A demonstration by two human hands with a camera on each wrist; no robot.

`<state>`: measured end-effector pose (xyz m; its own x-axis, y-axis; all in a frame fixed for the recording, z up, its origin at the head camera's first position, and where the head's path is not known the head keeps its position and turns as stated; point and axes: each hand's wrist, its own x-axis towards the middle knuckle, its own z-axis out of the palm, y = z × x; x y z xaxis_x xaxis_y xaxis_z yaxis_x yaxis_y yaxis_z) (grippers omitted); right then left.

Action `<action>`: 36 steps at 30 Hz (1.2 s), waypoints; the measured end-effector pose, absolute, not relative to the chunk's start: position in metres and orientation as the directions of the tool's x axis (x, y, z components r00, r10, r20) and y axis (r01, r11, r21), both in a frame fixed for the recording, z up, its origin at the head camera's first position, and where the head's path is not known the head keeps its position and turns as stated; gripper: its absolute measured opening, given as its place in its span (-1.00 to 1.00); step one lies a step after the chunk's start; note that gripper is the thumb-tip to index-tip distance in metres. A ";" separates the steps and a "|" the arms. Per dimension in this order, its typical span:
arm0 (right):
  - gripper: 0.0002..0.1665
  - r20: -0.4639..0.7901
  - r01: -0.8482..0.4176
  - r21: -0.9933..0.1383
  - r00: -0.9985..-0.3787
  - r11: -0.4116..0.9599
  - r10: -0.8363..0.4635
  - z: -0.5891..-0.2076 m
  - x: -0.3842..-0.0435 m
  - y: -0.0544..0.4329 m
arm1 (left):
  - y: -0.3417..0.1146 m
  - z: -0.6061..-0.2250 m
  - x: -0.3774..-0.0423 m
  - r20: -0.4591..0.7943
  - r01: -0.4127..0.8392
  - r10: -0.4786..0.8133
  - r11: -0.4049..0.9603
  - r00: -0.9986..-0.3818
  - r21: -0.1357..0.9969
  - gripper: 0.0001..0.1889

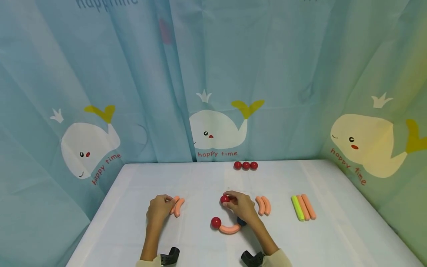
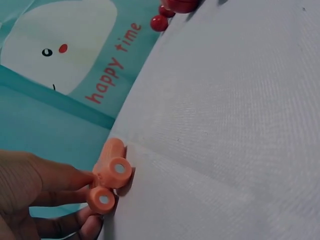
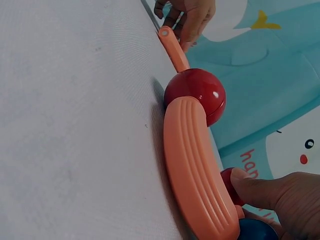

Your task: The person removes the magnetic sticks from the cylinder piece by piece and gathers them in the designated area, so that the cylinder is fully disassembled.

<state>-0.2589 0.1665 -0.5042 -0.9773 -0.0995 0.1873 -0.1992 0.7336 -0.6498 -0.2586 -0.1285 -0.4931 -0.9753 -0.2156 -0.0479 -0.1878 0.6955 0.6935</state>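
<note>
My left hand (image 1: 158,210) pinches one of two curved orange rods (image 1: 179,207) lying side by side; pale discs show at the rod ends (image 2: 120,169) in the left wrist view. Between the thumb and fingers of my right hand (image 1: 243,206) is a small red ball (image 1: 224,199), also in the right wrist view. Just below that hand, a larger-looking red ball (image 1: 216,223) touches one end of a curved orange rod (image 1: 229,230). At the rod's other end sits a dark blue ball (image 1: 241,221), partly hidden by the right hand.
Two more curved orange rods (image 1: 263,205) lie right of my right hand. Farther right are a green straight rod (image 1: 297,208) and two orange straight rods (image 1: 306,207). Three red balls (image 1: 245,165) line the far edge of the white table (image 1: 200,178), before a blue curtain (image 1: 283,74).
</note>
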 end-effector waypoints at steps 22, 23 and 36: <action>-0.64 0.192 -0.195 -0.690 -0.978 0.697 -0.084 -0.505 -0.258 0.166 | -0.131 -0.492 -0.260 -0.028 -0.178 -0.221 0.699 -0.975 0.692 -0.73; -0.64 0.197 -0.200 -0.688 -0.977 0.698 -0.086 -0.505 -0.258 0.166 | -0.130 -0.492 -0.260 -0.006 -0.164 -0.221 0.701 -0.975 0.695 -0.74; -0.64 0.155 -0.178 -0.694 -0.983 0.697 -0.097 -0.502 -0.256 0.175 | -0.082 -0.489 -0.262 0.348 0.350 0.125 0.604 -0.929 0.716 -0.92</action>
<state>-0.2561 0.1749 -0.5020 -0.9832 -0.0966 0.1552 -0.1781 0.6973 -0.6943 -0.2625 -0.0818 -0.4888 -0.9291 0.1253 0.3479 0.3496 0.6044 0.7159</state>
